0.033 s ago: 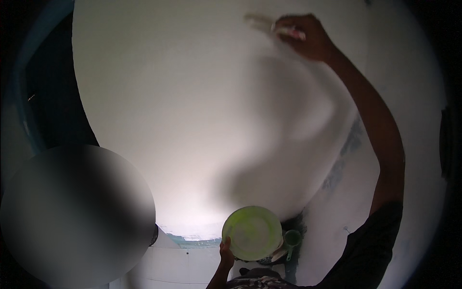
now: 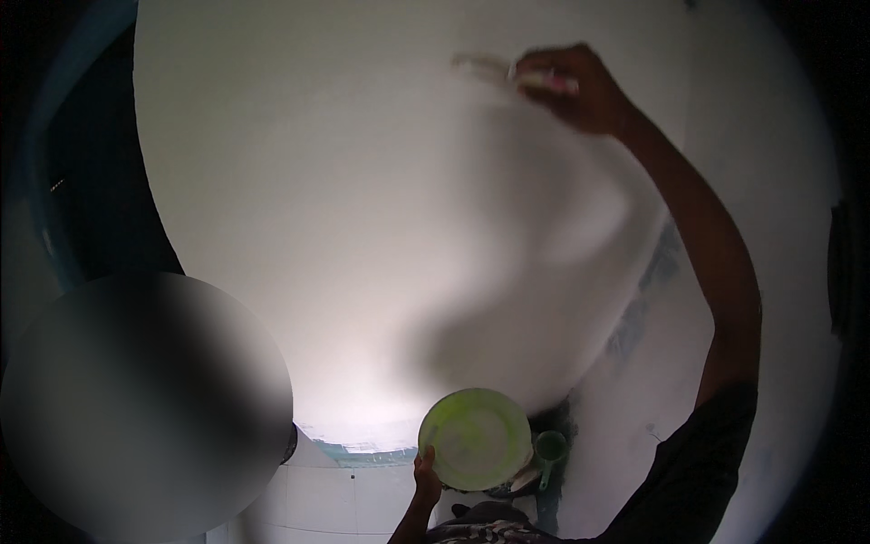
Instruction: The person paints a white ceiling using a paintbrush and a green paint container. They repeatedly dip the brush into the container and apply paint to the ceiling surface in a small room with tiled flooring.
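Note:
My right hand (image 2: 580, 89) is raised high against the pale wall (image 2: 308, 199), its fingers closed around the handle of a paintbrush (image 2: 485, 67). The brush is a little blurred, and its bristle end points left at the wall surface. Low in front of my body, my left hand (image 2: 426, 473) grips the left rim of a round, light-green plate or shallow basin (image 2: 480, 440). Whitish smears cover its inner face. The thumb lies over the rim; the other fingers are mostly hidden behind it.
A green dipper (image 2: 550, 447) with a handle is below, right of the round plate or basin. The side wall (image 2: 707, 363) has dark patches along its corner. White tiles (image 2: 335, 499) line the lower wall. A blurred grey disc (image 2: 145, 408) covers the lower left.
My right hand and the paintbrush have moved slightly down along the wall. The left hand and the green round plate or basin have stayed in place.

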Available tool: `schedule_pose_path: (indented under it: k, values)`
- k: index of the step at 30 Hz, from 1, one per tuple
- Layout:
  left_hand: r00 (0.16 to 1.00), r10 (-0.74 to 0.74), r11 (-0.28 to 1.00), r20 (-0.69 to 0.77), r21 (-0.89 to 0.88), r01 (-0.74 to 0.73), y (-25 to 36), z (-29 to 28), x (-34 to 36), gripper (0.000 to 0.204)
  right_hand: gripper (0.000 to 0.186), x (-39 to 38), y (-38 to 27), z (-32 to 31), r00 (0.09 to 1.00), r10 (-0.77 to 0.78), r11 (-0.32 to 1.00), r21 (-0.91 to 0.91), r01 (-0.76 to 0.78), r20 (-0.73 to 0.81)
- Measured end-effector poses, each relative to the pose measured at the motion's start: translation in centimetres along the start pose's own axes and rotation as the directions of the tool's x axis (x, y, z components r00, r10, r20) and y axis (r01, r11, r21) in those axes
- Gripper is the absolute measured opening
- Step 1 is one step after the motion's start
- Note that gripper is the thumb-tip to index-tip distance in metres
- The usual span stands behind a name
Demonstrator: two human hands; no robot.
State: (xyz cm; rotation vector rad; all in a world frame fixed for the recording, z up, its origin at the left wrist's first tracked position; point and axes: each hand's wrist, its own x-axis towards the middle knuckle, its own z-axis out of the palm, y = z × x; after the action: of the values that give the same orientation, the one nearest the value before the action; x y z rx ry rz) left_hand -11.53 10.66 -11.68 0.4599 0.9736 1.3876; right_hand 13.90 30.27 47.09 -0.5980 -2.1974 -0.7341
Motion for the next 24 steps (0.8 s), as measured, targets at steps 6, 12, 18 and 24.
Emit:
schedule_pose_path:
  k: [6, 12, 18, 24]
  values:
    - [0.997, -0.037, 0.999, 0.072, -0.008, 0.038, 0.0, 1.9, 0.8, 0.049, 0.014, -1.5, -1.4, 0.3, 0.943, 0.067, 0.966, 0.217, -0.143, 0.326]
    - [0.996, -0.013, 1.0, 0.087, -0.021, 0.015, -2.3, 2.9, 0.9, 0.048, 0.011, 5.8, 1.0, -8.4, 0.99, 0.052, 0.988, -0.136, -0.07, -0.134]
    - [0.995, 0.019, 1.0, 0.101, 0.001, -0.019, -4.1, 4.9, 1.5, 0.047, 0.008, 4.0, 3.2, -10.2, 0.944, -0.083, 0.953, -0.302, -0.018, -0.319]
    - [1.0, 0.003, 0.999, 0.031, -0.042, -0.002, -4.5, 6.6, 1.5, 0.048, 0.016, -2.9, -3.0, -7.4, 0.862, 0.164, 0.96, 0.125, -0.252, 0.48]
